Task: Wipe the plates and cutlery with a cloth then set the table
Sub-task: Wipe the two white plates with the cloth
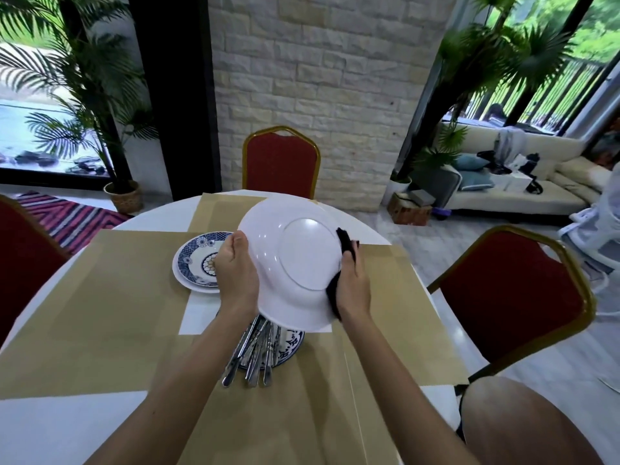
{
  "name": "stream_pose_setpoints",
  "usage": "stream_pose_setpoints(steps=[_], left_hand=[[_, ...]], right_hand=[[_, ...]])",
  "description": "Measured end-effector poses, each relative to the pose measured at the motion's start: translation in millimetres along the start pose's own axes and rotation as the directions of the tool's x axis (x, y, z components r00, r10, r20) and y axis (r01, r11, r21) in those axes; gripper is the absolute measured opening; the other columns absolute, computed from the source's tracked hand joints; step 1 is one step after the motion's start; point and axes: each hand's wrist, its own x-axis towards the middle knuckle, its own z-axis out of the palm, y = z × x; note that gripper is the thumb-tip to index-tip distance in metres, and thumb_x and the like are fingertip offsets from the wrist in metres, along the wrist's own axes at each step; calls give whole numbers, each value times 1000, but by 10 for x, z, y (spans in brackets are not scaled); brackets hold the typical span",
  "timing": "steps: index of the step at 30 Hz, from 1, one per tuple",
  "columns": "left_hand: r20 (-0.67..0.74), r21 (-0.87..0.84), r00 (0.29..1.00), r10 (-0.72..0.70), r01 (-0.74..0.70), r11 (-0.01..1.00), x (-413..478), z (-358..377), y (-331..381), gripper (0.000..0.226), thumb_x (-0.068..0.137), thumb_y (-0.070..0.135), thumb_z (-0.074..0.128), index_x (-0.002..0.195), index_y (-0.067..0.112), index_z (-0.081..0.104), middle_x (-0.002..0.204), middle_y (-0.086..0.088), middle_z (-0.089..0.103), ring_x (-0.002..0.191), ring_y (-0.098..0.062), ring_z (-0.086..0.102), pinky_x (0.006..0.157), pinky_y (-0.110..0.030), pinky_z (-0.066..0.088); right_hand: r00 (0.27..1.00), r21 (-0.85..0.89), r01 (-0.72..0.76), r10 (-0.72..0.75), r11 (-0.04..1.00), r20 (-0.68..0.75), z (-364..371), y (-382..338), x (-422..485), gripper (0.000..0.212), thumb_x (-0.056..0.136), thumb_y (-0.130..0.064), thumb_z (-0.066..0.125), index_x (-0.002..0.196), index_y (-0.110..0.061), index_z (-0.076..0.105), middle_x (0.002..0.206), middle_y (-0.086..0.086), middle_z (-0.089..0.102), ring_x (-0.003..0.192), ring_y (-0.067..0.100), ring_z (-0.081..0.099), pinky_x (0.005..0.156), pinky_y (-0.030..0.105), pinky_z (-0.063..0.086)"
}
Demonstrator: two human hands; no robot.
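Single head-worn wide-angle view, facing forward and down.
The lens looks from 6 o'clock across a round table (161, 219) toward a red chair (280, 162) at 12 o'clock. The left hand (236, 273) and right hand (354, 283) sit near, at frame centre, around a white plate (295, 260), the right with a black cloth (345, 245). A window (30, 129) bows at 10 o'clock.

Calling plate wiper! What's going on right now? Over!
Left hand grips white plate rim, right hand presses black cloth on its other edge. Plate lifted, underside showing. Cutlery lies underneath on blue plate; nothing blocking.
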Motion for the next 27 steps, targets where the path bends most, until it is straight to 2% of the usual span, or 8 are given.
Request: stream_pose_setpoints(steps=[4, 7, 10, 13, 16, 19, 22, 27], left_hand=[[-77, -16, 996, 44, -45, 999, 23, 123, 76, 28, 103, 29, 33, 92, 19, 56, 82, 11, 58, 75, 0, 52, 65, -13, 41], [-56, 28, 995, 84, -83, 996, 75, 138, 106, 32, 104, 30, 31, 78, 31, 50, 79, 13, 55, 72, 1, 51, 67, -17, 40], [-24, 41, 997, 73, -72, 997, 100, 52, 109, 33, 103, 32, 32, 75, 35, 49, 79, 15, 55, 74, 1, 51, 71, -18, 41], [1, 18, 1000, -25, 25, 1000, 209, -61, -10, 28, 101, 37, 36, 84, 35, 57, 92, 8, 63, 97, -17, 59, 91, -34, 48], [76, 105, 985, -154, 145, 984, 337, -140, -106, 40, 95, 50, 36, 116, 26, 59, 115, 2, 61, 112, -23, 55, 103, -48, 42], [186, 420, 942, -278, 179, 889, 435, -182, -149, 49, 97, 48, 37, 138, 21, 35, 133, -5, 50, 116, -25, 51, 101, -48, 44], [226, 467, 888, -401, 262, 845, 444, -162, 19, 52, 98, 46, 40, 143, 23, 27, 139, -14, 42, 119, -35, 50, 84, -43, 49], [482, 111, 657, -580, 611, 784, 436, -192, 353, 66, 95, 60, 32, 142, 13, 31, 131, -26, 47, 100, -40, 60, 70, -49, 54]], right_hand=[[979, -31, 202, -202, 979, -26, 328, 179, -578, 57, 103, -38, 27, 152, -24, 2, 159, -11, -6, 147, 7, -11, 116, 16, -7], [975, 83, 222, -220, 971, -38, 336, 119, -525, 54, 105, -33, 28, 150, -28, -1, 156, -14, -11, 143, 1, -15, 116, 18, -8], [995, 297, 29, -1, 954, -96, 100, -48, -63, 51, 105, -28, 36, 153, -24, 20, 160, -4, 17, 146, 9, 15, 119, 30, 14], [983, 597, -180, 131, 782, 125, -167, -158, 251, 42, 99, -21, 51, 141, -17, 47, 130, 2, 61, 114, 19, 59, 101, 40, 46], [953, 665, -277, 109, 694, 283, -303, -271, 311, 34, 93, -15, 59, 127, -10, 57, 116, 10, 67, 98, 25, 64, 93, 45, 50], [990, 595, -69, -19, 801, 140, -355, -435, 318, 19, 90, -11, 63, 108, -17, 63, 100, 0, 71, 89, 14, 65, 86, 36, 53], [921, 163, 380, -389, 911, 30, -362, -580, 229, 24, 87, -7, 67, 109, -18, 62, 96, -13, 65, 87, -12, 58, 80, 11, 45], [570, -258, 822, -744, 508, 348, -267, -436, 35, 37, 84, -17, 62, 119, -29, 61, 103, -8, 72, 89, 16, 68, 66, 38, 55]])
